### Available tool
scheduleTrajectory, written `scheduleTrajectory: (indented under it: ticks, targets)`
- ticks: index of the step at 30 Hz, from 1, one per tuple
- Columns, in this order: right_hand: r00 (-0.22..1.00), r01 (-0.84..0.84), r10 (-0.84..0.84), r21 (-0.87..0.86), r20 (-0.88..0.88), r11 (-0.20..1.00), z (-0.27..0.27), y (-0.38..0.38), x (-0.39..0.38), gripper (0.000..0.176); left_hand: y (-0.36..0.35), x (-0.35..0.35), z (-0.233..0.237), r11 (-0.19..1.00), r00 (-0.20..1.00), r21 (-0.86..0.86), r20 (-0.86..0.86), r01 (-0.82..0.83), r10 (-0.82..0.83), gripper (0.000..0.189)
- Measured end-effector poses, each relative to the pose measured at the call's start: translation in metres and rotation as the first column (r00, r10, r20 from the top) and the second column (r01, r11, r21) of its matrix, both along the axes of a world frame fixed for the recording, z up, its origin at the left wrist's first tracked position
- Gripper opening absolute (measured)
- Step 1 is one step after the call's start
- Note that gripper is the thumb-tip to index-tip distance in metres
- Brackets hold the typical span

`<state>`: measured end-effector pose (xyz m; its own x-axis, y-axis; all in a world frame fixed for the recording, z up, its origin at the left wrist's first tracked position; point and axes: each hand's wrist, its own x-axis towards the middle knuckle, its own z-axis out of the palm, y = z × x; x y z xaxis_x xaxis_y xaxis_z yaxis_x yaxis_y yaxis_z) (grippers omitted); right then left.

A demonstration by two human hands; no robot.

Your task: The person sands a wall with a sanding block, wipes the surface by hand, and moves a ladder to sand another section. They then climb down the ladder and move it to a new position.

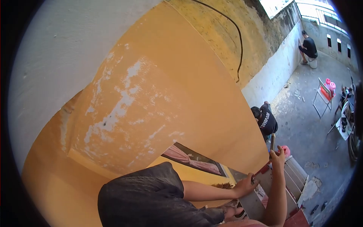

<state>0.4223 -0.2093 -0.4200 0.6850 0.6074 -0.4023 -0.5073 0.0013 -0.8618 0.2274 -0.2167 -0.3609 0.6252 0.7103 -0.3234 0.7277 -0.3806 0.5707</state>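
Note:
My right hand [278, 156] is closed round the lower end of a narrow, flat tool [272, 142] that points up. Its exact kind is not clear. To the left of it, my left hand [245, 185] is closed beside the edge of a stepladder [297, 174]. A small dark bit shows at its fingers, but I cannot make out what it grips. Close by both hands runs the lower corner of an orange-painted wall [211, 125], marked with whitish patches where the paint is worn. A round pink object [285, 151] shows behind my right hand, partly hidden.
Below, a person in a black shirt [267, 122] crouches by the wall. Farther off, another person [309, 47] sits on a white bucket [313, 63]. A folding chair [323, 96] holds pink containers. A bicycle [353, 143] stands at the right. A black cable [239, 34] hangs above.

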Motion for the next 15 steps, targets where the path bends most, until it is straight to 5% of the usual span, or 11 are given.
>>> scheduleTrajectory:
  ticks: [7,10,15]
  targets:
    - [0.999,-0.045,0.045,-0.006,0.009,0.999,0.01,0.0,0.001,0.055,-0.001,0.002,0.008,0.998,0.999,0.064,0.051,-0.017,0.014,0.053]
    - [0.997,-0.082,0.082,-0.009,-0.009,0.997,0.03,-0.006,0.002,0.056,-0.001,0.003,0.013,1.0,0.994,-0.004,-0.106,-0.015,0.015,0.063]
    - [0.998,-0.04,0.042,0.052,-0.038,0.998,0.006,0.002,0.004,0.057,-0.004,0.007,0.025,0.991,0.997,0.133,-0.071,-0.006,0.015,0.061]
